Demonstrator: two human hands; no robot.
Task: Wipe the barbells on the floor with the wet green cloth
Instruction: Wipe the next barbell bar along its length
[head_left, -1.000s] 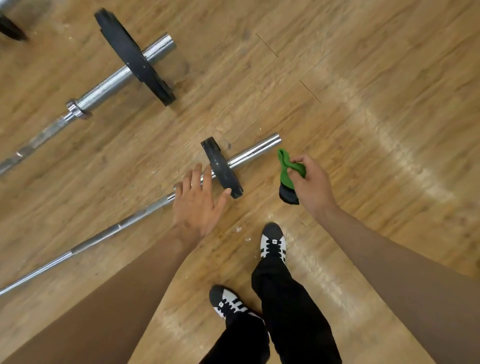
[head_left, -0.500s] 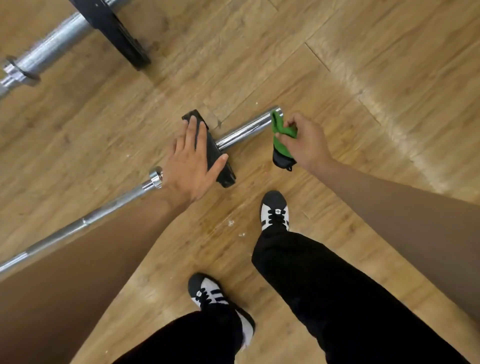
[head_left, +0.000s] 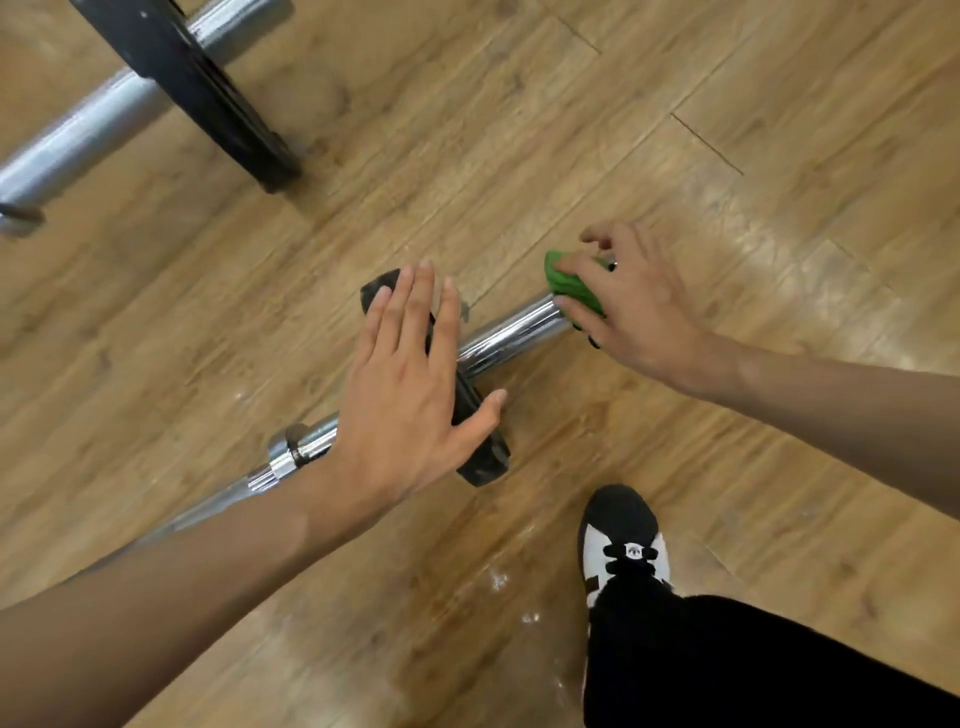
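A chrome barbell lies on the wooden floor, with a small black plate on its sleeve. My left hand rests flat on the plate's top, fingers straight and thumb spread. My right hand presses the green cloth onto the end of the chrome sleeve, fingers spread over it. Most of the cloth is hidden under that hand. A second barbell with a larger black plate lies at the top left.
My right shoe and black trouser leg stand just below the barbell's end. White specks lie on the floorboards near the shoe. Bare wooden floor stretches to the upper right.
The view has closed in on the near barbell. My right hand brought the cloth onto the sleeve's end and spread its fingers. My left hand stayed on the small plate.
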